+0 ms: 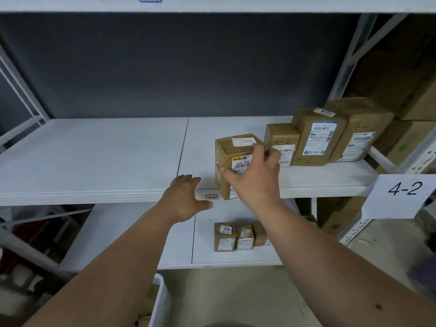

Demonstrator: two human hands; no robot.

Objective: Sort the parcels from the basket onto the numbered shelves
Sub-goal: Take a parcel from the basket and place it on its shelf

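Observation:
A brown cardboard parcel point(230, 156) with a white barcode label stands at the front edge of the white shelf point(94, 156) marked 4-2. My right hand point(256, 175) grips it from the front, thumb on its left face and fingers over its top right corner. My left hand point(186, 199) hovers just left of the parcel at the shelf's front lip, fingers relaxed and holding nothing. Three taller parcels point(316, 138) stand in a row to the right on the same shelf. The white basket point(160, 300) shows at the bottom, partly hidden by my left arm.
A paper sign reading 4-2 point(401, 194) hangs on the right upright. The lower shelf point(132, 237) carries three small parcels point(238, 237). More cardboard boxes point(410, 90) fill the neighbouring rack on the right. The left half of the 4-2 shelf is bare.

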